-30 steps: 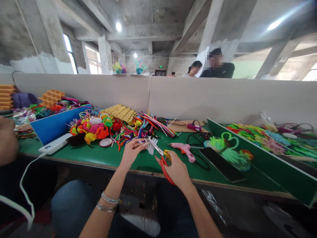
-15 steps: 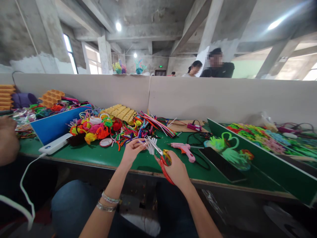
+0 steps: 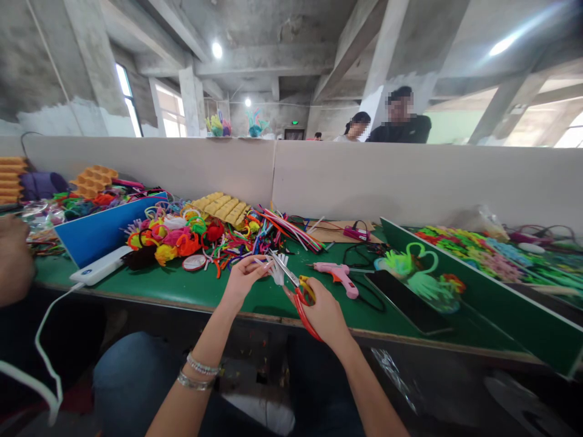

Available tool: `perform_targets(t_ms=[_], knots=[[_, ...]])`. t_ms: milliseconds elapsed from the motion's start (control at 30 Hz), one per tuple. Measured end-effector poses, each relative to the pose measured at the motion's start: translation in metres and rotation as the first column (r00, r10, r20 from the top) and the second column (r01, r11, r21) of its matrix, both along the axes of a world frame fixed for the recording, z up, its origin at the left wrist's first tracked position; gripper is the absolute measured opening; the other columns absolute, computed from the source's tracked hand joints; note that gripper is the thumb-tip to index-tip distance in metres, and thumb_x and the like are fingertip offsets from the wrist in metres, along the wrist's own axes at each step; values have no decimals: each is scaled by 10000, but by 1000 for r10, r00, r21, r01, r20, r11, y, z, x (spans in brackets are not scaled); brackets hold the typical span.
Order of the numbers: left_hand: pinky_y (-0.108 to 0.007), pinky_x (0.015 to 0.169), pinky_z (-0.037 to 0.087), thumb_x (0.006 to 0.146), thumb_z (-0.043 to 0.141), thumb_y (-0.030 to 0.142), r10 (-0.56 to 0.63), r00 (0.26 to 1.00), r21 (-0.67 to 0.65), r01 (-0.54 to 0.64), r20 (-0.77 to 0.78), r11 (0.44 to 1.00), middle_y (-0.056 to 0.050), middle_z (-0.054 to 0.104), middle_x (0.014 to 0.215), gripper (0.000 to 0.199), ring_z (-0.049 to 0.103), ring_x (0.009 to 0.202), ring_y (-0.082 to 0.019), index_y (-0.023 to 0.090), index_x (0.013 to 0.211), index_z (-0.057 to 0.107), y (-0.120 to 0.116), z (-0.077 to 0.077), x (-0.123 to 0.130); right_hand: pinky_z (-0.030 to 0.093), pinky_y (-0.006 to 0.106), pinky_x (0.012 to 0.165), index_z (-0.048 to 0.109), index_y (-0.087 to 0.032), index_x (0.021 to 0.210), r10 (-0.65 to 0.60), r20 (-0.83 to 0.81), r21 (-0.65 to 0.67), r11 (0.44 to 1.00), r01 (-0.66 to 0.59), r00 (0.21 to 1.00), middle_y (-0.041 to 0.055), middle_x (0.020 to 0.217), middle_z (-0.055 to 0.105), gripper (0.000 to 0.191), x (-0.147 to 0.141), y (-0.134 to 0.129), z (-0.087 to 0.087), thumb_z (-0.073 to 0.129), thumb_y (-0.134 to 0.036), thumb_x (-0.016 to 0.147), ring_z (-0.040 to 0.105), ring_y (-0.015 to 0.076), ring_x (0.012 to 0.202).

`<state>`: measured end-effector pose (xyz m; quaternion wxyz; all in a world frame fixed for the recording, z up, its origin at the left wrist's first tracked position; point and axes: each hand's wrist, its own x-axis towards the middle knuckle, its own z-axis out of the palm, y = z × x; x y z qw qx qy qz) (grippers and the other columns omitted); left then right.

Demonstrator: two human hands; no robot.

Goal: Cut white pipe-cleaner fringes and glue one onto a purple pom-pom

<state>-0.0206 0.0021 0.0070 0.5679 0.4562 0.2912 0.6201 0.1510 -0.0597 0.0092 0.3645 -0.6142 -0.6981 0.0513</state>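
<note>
My left hand (image 3: 246, 276) is pinched on a white pipe cleaner piece just above the green table (image 3: 182, 288). My right hand (image 3: 327, 311) grips scissors (image 3: 285, 269) with red and yellow handles, the blades pointing up and left towards my left fingertips. Right beside those fingertips, partly behind the blades, is a cluster of short white pipe cleaner pieces (image 3: 277, 277). Whether the blades touch the piece in my left hand, I cannot tell. A pink glue gun (image 3: 339, 275) lies just to the right of the scissors.
Colourful pipe cleaners (image 3: 291, 229) and fuzzy shapes (image 3: 189, 243) are heaped behind my left hand. A black phone (image 3: 407, 301) and green pipe cleaner swans (image 3: 430, 282) lie to the right. Blue (image 3: 109, 227) and green (image 3: 478, 297) dividers stand either side. Another person's hand (image 3: 13, 261) is far left.
</note>
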Motion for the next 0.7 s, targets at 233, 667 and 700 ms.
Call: perform_targets(t_ms=[233,667,700], knots=[[-250,651,504,513,733,259,10,1000,-18,-10,-2,1000,-29,688,668,342,637,655,-154,124,810,630,-1,2,2,349,228,511,454,-221,742,-7,4,-8,1000,7,1000,4,742,570,293,1,0,0,446,-510,700,516,138,611],[-230,624,501,509,733,246,23,1000,-16,-23,-2,1000,-24,688,664,329,635,639,-144,126,800,635,-3,4,1,333,218,496,427,-220,686,-10,17,-11,1000,10,1000,-20,677,540,295,3,-1,1,456,-513,694,485,117,566],[-225,619,501,509,734,243,23,1000,-16,-23,0,1000,-22,688,659,326,635,634,-141,127,797,635,-4,4,1,333,218,495,426,-220,682,-8,16,-12,1000,8,1000,-21,670,539,298,3,-1,2,457,-516,694,481,116,561]])
